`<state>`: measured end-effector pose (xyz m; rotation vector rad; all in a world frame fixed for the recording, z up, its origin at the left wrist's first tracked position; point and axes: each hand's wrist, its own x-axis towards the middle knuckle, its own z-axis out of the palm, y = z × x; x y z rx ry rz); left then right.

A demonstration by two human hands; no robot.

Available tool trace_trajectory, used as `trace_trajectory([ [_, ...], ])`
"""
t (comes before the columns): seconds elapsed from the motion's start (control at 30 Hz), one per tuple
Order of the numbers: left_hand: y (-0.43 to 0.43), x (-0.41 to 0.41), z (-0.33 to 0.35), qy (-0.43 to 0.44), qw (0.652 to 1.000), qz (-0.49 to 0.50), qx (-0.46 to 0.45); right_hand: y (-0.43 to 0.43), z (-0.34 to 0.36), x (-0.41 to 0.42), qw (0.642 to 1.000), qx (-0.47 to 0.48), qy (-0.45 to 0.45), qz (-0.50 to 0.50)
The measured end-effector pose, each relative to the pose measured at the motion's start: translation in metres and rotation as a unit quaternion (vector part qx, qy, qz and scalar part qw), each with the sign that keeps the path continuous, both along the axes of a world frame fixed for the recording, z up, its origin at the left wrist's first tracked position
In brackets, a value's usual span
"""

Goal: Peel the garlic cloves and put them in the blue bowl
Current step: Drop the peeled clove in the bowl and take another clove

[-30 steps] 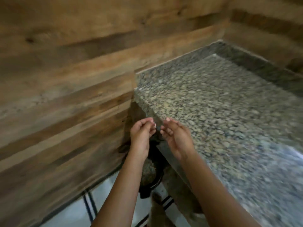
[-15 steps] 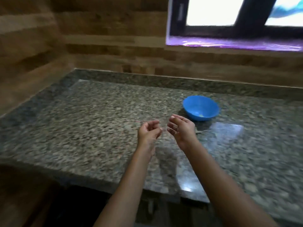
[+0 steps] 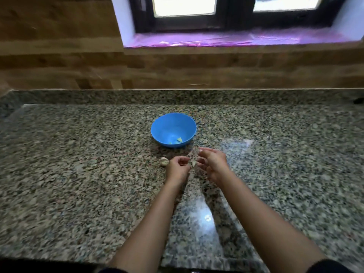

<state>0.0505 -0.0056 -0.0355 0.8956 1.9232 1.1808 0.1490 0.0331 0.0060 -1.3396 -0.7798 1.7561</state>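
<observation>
Granite counter [image 3: 78, 174] is now faced squarely, where a second ago the view was turned to its left end and a dark bin below. A small pale piece [image 3: 194, 164], possibly a garlic clove though blur forbids certainty, is seen between the hands; nothing like it was seen there half a second ago. The left hand [image 3: 177, 168] is held with fingers curled and the right hand [image 3: 212, 164] with fingers loosely bent. Whether the piece is pinched by either, or lies on the stone, cannot be told. A garlic head [image 3: 164, 161] is found just beside the left hand, and the bowl [image 3: 157, 133], with a few peeled pieces [image 3: 178, 139] in it, just beyond both. Peeling of the next clove is judged to be resumed, with much garlic left. A window [image 3: 185, 6] is set above.
</observation>
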Motion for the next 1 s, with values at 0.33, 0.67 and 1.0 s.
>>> trace_trajectory([
  [0.33,0.019,0.012,-0.003,0.262,0.959,-0.099,-0.050,0.023,-0.015,0.012,1.000,-0.004,-0.007,-0.005],
  [0.67,0.011,0.001,0.026,0.141,0.985,-0.013,0.099,0.023,-0.009,0.004,1.000,-0.001,-0.007,-0.018],
  [1.0,0.032,-0.018,0.049,-0.133,0.983,0.006,0.126,0.029,0.016,-0.024,0.997,0.059,0.040,0.039],
])
